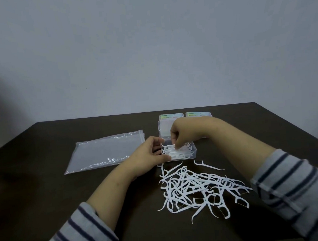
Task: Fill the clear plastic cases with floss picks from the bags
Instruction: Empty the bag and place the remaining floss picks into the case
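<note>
Right hand (177, 133): fingers curled downward into the open clear case (191, 152), tips pinching what looks like one or more floss picks; the exact count is hard to read against the white tangle inside. Left hand (149, 154): fingers curled round the case's near-left corner, steadying it.

Case sits directly under the right hand's fingertips, touching the left hand, lid hinged up on the far side.

Loose pile of floss picks (199, 188) lies on the bench (47, 192) nearer the body than both hands, between the forearms; nearer the right arm. Emptied bag (104, 151) lies flat, left of the left hand. Two closed cases (185, 115) beyond the right hand.
</note>
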